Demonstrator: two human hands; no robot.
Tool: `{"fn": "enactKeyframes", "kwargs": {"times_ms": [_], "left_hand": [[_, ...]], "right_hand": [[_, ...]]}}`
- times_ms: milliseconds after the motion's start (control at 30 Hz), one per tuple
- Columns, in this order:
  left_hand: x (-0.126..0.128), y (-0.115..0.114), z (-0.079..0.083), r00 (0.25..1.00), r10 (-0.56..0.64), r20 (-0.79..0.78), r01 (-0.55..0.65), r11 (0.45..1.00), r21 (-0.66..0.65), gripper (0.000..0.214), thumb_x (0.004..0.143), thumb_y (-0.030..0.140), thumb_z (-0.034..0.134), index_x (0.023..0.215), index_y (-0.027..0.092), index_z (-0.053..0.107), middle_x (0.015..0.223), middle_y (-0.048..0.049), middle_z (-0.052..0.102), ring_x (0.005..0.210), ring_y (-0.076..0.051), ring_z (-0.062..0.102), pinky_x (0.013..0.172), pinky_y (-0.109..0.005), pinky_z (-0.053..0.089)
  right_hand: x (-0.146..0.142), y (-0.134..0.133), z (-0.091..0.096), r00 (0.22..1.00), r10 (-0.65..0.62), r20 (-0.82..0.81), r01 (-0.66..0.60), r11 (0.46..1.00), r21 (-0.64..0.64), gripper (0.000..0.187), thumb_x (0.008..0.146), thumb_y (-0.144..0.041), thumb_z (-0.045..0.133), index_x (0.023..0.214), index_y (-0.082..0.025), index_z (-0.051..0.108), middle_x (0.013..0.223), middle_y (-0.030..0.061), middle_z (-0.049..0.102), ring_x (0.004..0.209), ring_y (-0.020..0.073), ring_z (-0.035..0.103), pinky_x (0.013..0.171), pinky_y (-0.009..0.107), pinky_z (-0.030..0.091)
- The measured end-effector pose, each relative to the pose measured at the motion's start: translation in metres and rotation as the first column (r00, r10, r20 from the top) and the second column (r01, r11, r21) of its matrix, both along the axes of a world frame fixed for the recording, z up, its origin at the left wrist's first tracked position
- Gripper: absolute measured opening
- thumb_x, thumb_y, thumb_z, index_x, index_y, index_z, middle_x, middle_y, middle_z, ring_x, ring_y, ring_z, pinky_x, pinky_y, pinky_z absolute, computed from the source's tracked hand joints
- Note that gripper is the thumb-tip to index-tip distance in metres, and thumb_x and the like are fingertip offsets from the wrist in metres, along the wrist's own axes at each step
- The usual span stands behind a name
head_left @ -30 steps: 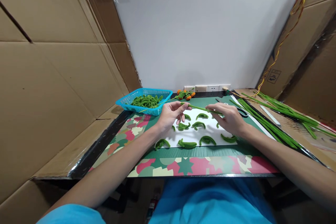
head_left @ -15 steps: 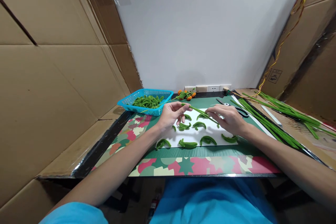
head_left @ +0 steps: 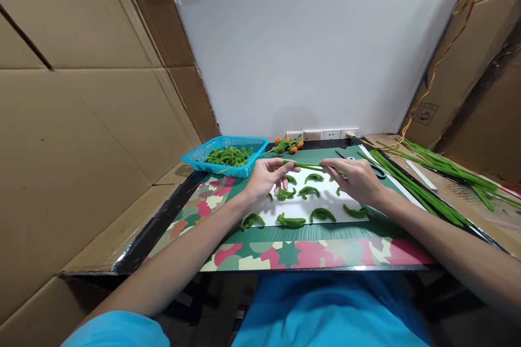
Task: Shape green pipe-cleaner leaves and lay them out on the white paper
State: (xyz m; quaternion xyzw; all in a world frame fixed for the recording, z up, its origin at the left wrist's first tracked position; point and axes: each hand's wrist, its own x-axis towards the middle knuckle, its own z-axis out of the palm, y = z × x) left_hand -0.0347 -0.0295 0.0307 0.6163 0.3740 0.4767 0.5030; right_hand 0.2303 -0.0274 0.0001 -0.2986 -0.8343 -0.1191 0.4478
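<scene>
My left hand (head_left: 265, 176) and my right hand (head_left: 354, 179) hover over a white sheet (head_left: 301, 206) and pinch the two ends of a short green pipe cleaner (head_left: 305, 165) stretched level between them. Several bent green pipe-cleaner pieces (head_left: 308, 192) lie spread on the sheet under my hands. The sheet rests on a dark green cutting mat (head_left: 301, 236).
A blue basket (head_left: 223, 155) of bent green pieces stands at the back left. Small orange flowers (head_left: 287, 146) lie by the wall sockets. Black scissors (head_left: 372, 169) and long green pipe cleaners (head_left: 419, 184) lie to the right. Cardboard walls close in both sides.
My right hand has lifted and drawn back a little, bringing the green pipe cleaner from a downward slant to level. My left hand has barely moved.
</scene>
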Motion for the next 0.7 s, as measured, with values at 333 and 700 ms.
{"fn": "enactKeyframes", "kwargs": {"times_ms": [333, 700], "left_hand": [[0.000, -0.008, 0.007, 0.992, -0.088, -0.086, 0.085, 0.995, -0.042, 0.042, 0.082, 0.051, 0.086, 0.090, 0.010, 0.079, 0.104, -0.0189, 0.081, 0.047, -0.010, 0.063, 0.034, -0.020, 0.037], [0.000, -0.003, 0.007, 0.998, -0.022, 0.065, 0.029, 0.993, -0.114, 0.043, 0.079, 0.052, 0.086, 0.087, 0.012, 0.072, 0.104, -0.0178, 0.082, 0.044, -0.011, 0.064, 0.032, -0.020, 0.037]], "right_hand": [[0.004, 0.003, 0.008, 0.980, 0.008, -0.200, -0.029, 0.995, -0.099, 0.022, 0.107, -0.029, 0.057, 0.103, -0.022, 0.077, 0.091, 0.0052, 0.082, 0.067, 0.0181, 0.074, 0.060, 0.030, 0.056], [-0.002, -0.003, 0.008, 0.972, 0.081, -0.222, -0.127, 0.971, -0.203, 0.021, 0.105, -0.032, 0.059, 0.106, -0.022, 0.077, 0.093, 0.0060, 0.082, 0.068, 0.0183, 0.074, 0.056, 0.028, 0.059]]}}
